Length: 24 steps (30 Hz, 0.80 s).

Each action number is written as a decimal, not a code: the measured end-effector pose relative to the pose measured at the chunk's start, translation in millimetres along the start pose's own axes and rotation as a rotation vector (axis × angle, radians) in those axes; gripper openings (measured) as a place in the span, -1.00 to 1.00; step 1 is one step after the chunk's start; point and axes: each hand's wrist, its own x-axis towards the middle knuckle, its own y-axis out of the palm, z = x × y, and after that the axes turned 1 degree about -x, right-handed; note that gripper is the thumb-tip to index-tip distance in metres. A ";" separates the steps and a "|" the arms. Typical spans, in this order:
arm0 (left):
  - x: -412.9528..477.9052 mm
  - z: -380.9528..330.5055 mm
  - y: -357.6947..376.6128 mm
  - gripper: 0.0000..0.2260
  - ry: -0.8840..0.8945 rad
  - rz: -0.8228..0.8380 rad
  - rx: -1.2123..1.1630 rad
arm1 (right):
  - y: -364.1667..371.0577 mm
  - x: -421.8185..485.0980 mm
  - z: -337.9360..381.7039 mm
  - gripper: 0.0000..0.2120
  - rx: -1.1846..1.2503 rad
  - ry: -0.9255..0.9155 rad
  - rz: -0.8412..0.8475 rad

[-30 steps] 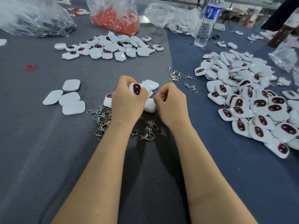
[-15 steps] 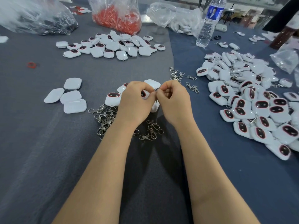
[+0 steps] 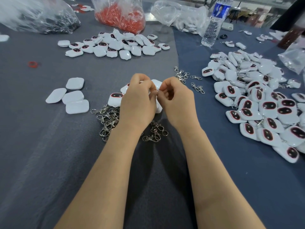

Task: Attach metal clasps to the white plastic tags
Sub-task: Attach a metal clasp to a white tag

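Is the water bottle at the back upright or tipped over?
Upright: the water bottle stands on its base on the table, label facing the camera.

Bright, even light leaves one soft shadow on the grey cloth, the plastic bags glare, and the edges bow.

Worktable, viewed from beside the worker. 2 hands: the left hand grips 1 white tag, mostly hidden; the right hand pinches 1 metal ring. 4 blank-side-up tags lie at left, and 1 face-up tag lies beside the left hand. 2 large heaps of tags, the far heap and the right heap, are each too many to count. Metal clasps form 3 loose clusters. 4 plastic bags, 1 being the bag of red pieces. 1 water bottle. 1 red ring.
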 end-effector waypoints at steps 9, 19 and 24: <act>2.8 4.9 -1.7 -0.93 -0.049 -0.023 -0.042 | 0.7 -2.1 -0.6 -0.88 -0.048 -0.108 0.027; 7.0 0.4 -8.2 -0.82 -0.193 -0.004 -0.283 | 2.1 -0.2 -5.7 -0.91 0.027 0.074 -0.068; 4.1 -6.2 -7.5 -0.72 -0.142 0.060 -0.452 | 1.5 1.1 -7.5 -0.90 0.009 0.110 -0.065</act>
